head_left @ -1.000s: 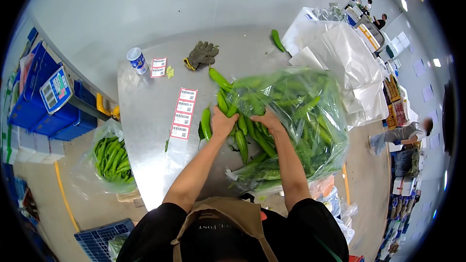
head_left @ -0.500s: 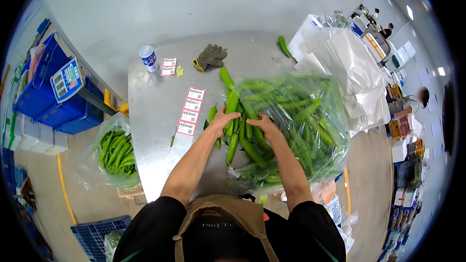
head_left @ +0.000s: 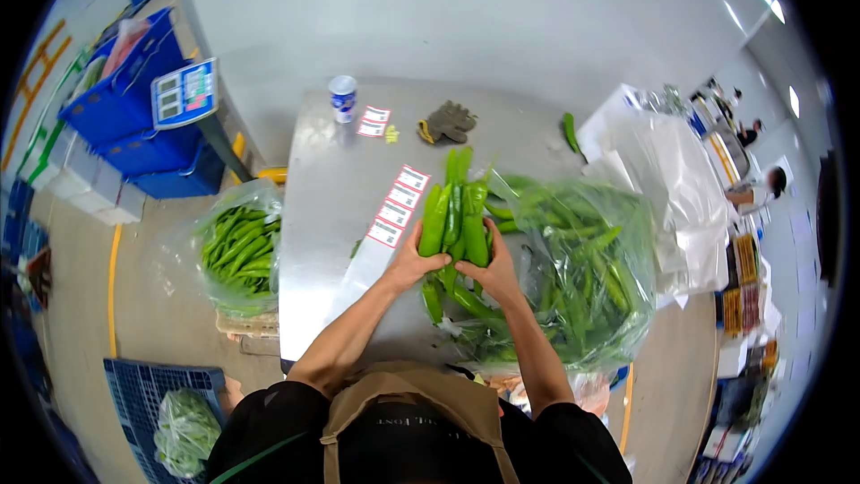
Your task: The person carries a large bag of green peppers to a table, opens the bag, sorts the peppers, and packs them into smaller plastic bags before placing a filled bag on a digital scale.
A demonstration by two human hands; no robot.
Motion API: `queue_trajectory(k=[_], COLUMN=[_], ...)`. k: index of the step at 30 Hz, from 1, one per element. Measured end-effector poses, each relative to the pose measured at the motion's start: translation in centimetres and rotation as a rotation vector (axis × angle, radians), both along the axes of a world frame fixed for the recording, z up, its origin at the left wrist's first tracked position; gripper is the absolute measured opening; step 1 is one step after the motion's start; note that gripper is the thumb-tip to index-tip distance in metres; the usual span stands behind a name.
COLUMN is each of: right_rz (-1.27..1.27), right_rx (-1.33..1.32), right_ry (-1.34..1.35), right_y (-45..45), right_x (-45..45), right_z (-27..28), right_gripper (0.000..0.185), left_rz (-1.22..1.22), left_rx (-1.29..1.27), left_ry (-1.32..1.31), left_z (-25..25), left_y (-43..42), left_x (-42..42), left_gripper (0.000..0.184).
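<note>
I have the left hand [head_left: 417, 262] and the right hand [head_left: 495, 269] cupped around a bunch of long green peppers [head_left: 454, 215], thumbs nearly meeting at its near end, fingers curled partway along its outer sides and partly hidden on my feed. The bunch is just left of the big clear bag [head_left: 587, 291], which lies on the worktop [head_left: 313, 224] full of more green peppers. I cannot tell whether the bunch touches the worktop. Loose peppers [head_left: 472, 303] lie under the hands, by the bag's near left side. Farther left of the bag I see a strip of barcode labels [head_left: 399, 206]; beyond that strip, left of the bag, are a dark glove [head_left: 450, 123] and an upright blue-and-white can [head_left: 342, 99]. A single pepper [head_left: 570, 132] lies beyond the bag, and white sheeting [head_left: 676, 197] is at the bag's far right.
</note>
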State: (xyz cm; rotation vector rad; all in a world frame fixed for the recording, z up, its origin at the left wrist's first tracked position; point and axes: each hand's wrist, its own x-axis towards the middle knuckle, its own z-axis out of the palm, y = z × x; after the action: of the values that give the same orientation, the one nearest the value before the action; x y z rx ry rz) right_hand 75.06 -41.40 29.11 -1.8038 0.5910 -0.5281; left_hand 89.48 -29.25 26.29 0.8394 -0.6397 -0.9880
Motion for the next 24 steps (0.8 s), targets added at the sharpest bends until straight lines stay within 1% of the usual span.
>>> queue_trajectory(k=[2, 3, 5, 6, 9, 12, 13, 14, 15, 16, 19, 21, 24], right_rz=[0.024, 0.056, 0.141, 0.178, 0.363, 0.561, 0.618, 0.695, 0.77, 0.841, 0.982, 0.957, 0.857], right_rx=[-0.048, -0.061, -0.117, -0.159, -0.087, -0.085, -0.015, -0.045, -0.074, -0.103, 0.215, 0.257, 0.34], right_ry=[0.032, 0.065, 0.116, 0.129, 0.032, 0.178, 0.217, 0.26, 0.305, 0.35, 0.591, 0.698, 0.83], right_y=[1.3, 1.7, 2.4, 2.8, 6.9, 11.0, 12.9, 14.4, 15.6, 17.0, 22.1, 24.4, 26.6], right_x=[1.1, 1.6, 2.7, 3.8, 7.9, 12.6, 14.2, 16.1, 18.2, 20.1, 25.3, 28.7, 33.6], right_z=[2.5, 3.8, 5.1, 5.5, 8.1, 8.9, 9.5, 9.1, 7.8, 6.6, 4.0, -1.1, -7.3], right_gripper=[0.092, 0.092, 0.09, 0.089, 0.085, 0.08, 0.078, 0.074, 0.071, 0.068, 0.056, 0.054, 0.053], left_rz=[0.057, 0.093, 0.142, 0.163, 0.298, 0.403, 0.437, 0.468, 0.578, 0.624, 0.689, 0.684, 0.664], left_rx=[-0.027, -0.05, -0.109, -0.095, -0.146, -0.152, -0.163, -0.175, -0.19, -0.193, -0.129, -0.121, 0.074], left_ry=[-0.047, -0.05, 0.015, 0.09, 0.275, 0.449, 0.502, 0.554, 0.602, 0.682, 0.878, 0.982, 1.091], left_z=[1.1, 0.6, 0.1, 1.0, 1.9, 1.6, 1.3, 1.0, 1.0, -0.5, -4.8, -8.0, -10.6], left_y=[1.1, 1.5, 3.1, 4.5, 9.4, 14.4, 16.4, 18.1, 19.7, 21.1, 25.4, 28.1, 31.3], left_x=[0.5, 0.7, 1.1, 1.1, 1.6, 2.5, 2.9, 3.2, 3.4, 4.0, 6.2, 8.3, 13.3], left_gripper=[0.085, 0.089, 0.09, 0.089, 0.078, 0.061, 0.056, 0.05, 0.042, 0.043, 0.043, 0.042, 0.039])
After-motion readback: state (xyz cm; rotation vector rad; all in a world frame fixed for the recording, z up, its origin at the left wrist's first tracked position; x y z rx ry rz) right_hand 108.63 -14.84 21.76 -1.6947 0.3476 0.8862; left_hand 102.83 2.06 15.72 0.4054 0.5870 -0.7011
